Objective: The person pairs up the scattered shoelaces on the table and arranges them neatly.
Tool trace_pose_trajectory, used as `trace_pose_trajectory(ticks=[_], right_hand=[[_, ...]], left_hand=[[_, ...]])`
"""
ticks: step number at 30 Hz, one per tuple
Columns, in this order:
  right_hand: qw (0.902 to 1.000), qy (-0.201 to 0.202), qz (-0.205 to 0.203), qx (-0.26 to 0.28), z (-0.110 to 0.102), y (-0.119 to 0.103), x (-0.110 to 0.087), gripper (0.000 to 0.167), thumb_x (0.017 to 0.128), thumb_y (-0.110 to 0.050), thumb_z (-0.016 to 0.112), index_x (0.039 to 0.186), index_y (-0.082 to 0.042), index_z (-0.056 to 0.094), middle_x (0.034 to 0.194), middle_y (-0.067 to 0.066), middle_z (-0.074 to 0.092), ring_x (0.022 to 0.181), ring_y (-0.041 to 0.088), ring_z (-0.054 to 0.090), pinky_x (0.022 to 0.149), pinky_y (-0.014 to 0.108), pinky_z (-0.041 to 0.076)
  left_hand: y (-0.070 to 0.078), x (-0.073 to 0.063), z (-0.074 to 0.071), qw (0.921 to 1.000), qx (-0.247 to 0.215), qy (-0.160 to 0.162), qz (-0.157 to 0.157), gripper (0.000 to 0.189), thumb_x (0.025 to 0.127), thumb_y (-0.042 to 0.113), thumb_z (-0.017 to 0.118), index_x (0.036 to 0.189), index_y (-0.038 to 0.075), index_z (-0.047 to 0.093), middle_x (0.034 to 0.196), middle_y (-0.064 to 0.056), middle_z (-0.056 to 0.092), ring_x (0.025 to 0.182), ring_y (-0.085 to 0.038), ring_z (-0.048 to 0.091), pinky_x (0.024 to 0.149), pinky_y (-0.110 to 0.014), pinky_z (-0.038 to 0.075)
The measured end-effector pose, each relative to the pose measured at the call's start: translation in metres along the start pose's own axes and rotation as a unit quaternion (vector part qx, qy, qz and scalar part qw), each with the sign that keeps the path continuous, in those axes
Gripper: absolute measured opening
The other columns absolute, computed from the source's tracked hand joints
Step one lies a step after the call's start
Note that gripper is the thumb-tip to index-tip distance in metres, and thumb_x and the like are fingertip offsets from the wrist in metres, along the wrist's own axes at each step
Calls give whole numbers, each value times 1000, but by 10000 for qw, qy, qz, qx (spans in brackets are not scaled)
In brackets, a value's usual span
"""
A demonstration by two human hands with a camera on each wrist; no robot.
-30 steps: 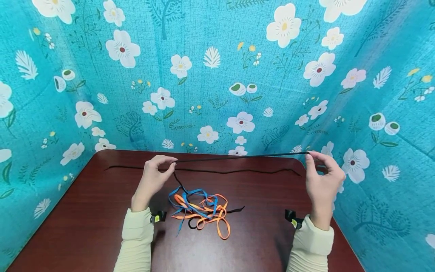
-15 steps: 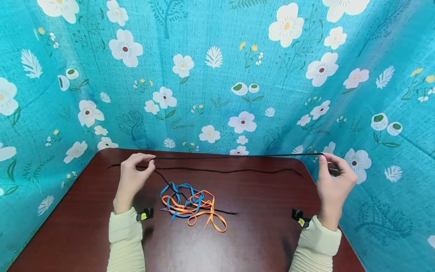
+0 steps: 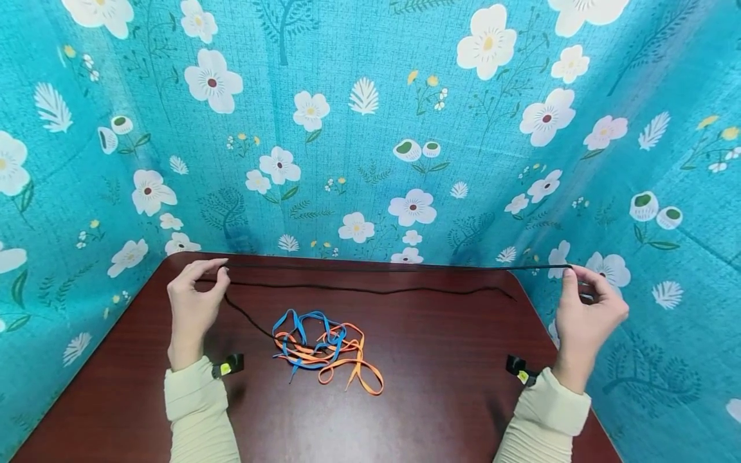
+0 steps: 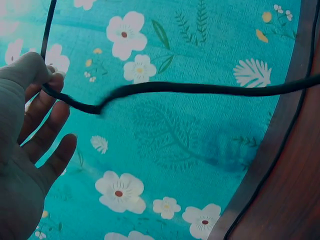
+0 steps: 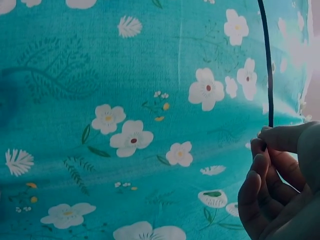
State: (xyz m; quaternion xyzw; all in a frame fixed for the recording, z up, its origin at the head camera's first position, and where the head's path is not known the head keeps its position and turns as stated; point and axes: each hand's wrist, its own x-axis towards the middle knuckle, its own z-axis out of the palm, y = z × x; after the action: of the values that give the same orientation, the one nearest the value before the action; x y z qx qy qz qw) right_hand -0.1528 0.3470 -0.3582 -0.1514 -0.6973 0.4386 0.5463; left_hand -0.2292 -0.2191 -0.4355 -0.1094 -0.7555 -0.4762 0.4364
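A black shoelace [image 3: 370,269] is stretched nearly level above the far part of the table. My left hand [image 3: 193,308] pinches it between thumb and forefinger, and from there its loose tail sags down onto the tangled laces. My right hand [image 3: 589,321] pinches the other end, past the table's right side. In the left wrist view the black lace [image 4: 190,88] bends away from the fingertips; the right wrist view has the lace [image 5: 269,75] running taut from the pinch. Tangled mid-table lie a blue shoelace [image 3: 293,370] and an orange shoelace [image 3: 360,350].
A second black lace [image 3: 359,290] lies nearly straight across the back of the dark wooden table [image 3: 440,386]. A blue flowered curtain [image 3: 370,173] encloses the back and sides. Black devices sit on both wrists, by the cream sleeves [image 3: 197,399].
My hands have moved apart, the left one leftward and the right one rightward. More black lace spans between them. Its tail has slid out through the pile, which shifted slightly left.
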Motion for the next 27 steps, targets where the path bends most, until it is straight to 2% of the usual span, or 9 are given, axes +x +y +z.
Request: trace_pose_trajectory(ticks=[5, 9, 12, 18, 20, 23, 27], right_hand=[[9996, 89, 255, 3, -5, -3, 1, 21, 93, -16, 74, 104, 2, 79, 85, -19, 66, 71, 1, 54, 69, 18, 44], [9996, 118, 238, 53, -8, 2, 3, 22, 94, -16, 73, 104, 3, 78, 84, -18, 66, 70, 1, 55, 69, 19, 44], [9995, 168, 235, 108, -11, 3, 4, 25, 95, -18, 72, 104, 4, 78, 85, -17, 66, 70, 0, 54, 70, 20, 45], [9981, 329, 523, 37, -15, 7, 8, 24, 94, -18, 73, 105, 3, 78, 86, -18, 67, 70, 0, 54, 70, 19, 45], [9976, 358, 595, -29, -16, 9, 9, 24, 94, -17, 73, 106, 3, 78, 85, -18, 66, 70, 0, 54, 69, 17, 45], [9969, 384, 679, -62, -18, 11, 10, 22, 94, -17, 73, 105, 1, 79, 85, -18, 67, 69, 0, 55, 68, 16, 45], [9959, 469, 771, -85, -21, 14, 11, 14, 94, -17, 73, 100, -8, 82, 84, -19, 69, 69, 0, 55, 68, 16, 44]], left_hand=[[-4, -1, -6, 9994, 139, 199, -229, 20, 89, -4, 73, 107, 2, 79, 95, -19, 74, 86, 9, 57, 78, -9, 41], [-8, -2, -8, 9979, 311, 440, -353, 18, 89, -4, 74, 106, -1, 78, 94, -21, 73, 85, 10, 55, 78, -10, 40], [-8, -2, -11, 9965, 374, 626, -420, 17, 89, -3, 75, 106, 0, 79, 93, -20, 73, 84, 10, 54, 79, -9, 40], [-10, -2, -20, 9926, 524, 858, -682, 18, 90, 3, 76, 108, 4, 80, 97, -16, 74, 86, 9, 55, 81, -11, 41], [-12, -2, -23, 9910, 598, 900, -792, 18, 91, 7, 76, 109, 5, 79, 99, -11, 75, 90, 9, 56, 84, -12, 41], [-15, -3, -29, 9881, 695, 1003, -938, 19, 94, 12, 74, 111, 7, 79, 102, 2, 75, 94, 10, 57, 88, -13, 41], [-19, -5, -35, 9830, 766, 1212, -1143, 21, 95, 19, 73, 112, 7, 79, 98, 18, 70, 92, 10, 56, 86, -14, 40]])
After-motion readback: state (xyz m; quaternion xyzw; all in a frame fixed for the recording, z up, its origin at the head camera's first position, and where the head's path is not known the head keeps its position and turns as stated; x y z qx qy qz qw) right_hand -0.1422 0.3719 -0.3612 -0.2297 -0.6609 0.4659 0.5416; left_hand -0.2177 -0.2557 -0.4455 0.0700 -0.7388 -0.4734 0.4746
